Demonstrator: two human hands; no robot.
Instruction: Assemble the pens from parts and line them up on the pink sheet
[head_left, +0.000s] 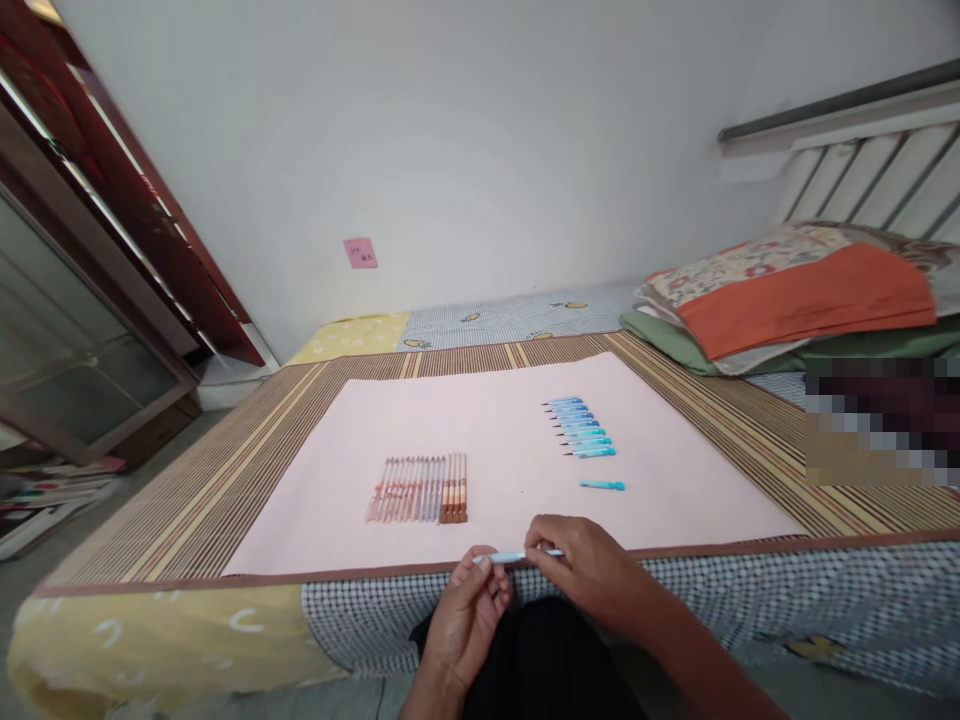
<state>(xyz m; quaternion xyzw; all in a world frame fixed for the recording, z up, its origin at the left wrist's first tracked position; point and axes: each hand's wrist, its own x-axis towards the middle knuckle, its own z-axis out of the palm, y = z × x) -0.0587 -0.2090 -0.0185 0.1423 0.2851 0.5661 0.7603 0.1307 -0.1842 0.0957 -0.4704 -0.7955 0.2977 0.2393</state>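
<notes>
A pale blue pen-like pencil (511, 557) lies level between my two hands at the front edge of the pink sheet. My left hand (469, 605) pinches one end between thumb and fingers. Around the other end are the closed fingers of my right hand (574, 555), with a short stretch sticking out beyond them. Just past my right hand, a single turquoise pencil (601, 485) lies on the sheet with no dark tip showing. Behind it, several blue pencils (581, 430) form a column, dark tips to the left.
Left of centre, several clear-barrelled pens (405, 490) stand side by side with brown-ended pens (454, 490). The pink sheet (502, 430) covers part of a striped mat (247, 440) on a bed. Folded bedding (795, 290) is piled at right, against the white wall (480, 150).
</notes>
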